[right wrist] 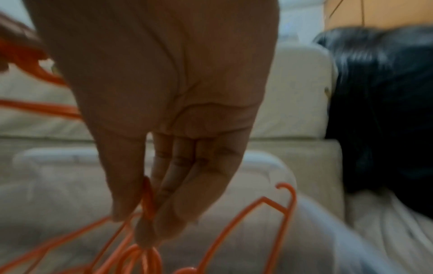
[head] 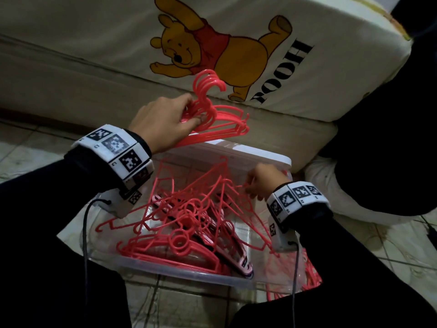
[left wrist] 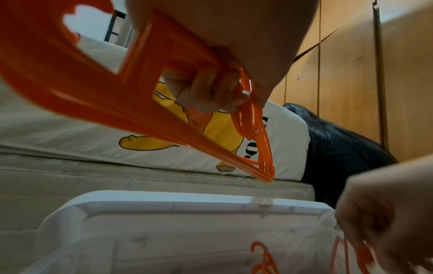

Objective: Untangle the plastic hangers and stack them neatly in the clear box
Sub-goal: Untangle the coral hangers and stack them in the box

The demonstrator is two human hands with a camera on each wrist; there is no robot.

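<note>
My left hand grips an aligned bundle of pink-red plastic hangers by their necks, raised above the far rim of the clear box. In the left wrist view the same bundle runs under my curled fingers. A tangled heap of hangers fills the box, some sticking up. My right hand reaches into the heap at its right side and pinches a thin hanger wire between thumb and fingers. Several paler pink hangers lie under the heap.
A mattress with a cartoon bear print lies just behind the box. A dark bag or cloth sits at the right, a white cushion below it. More hangers hang outside the box's right wall. Cables trail from both wristbands.
</note>
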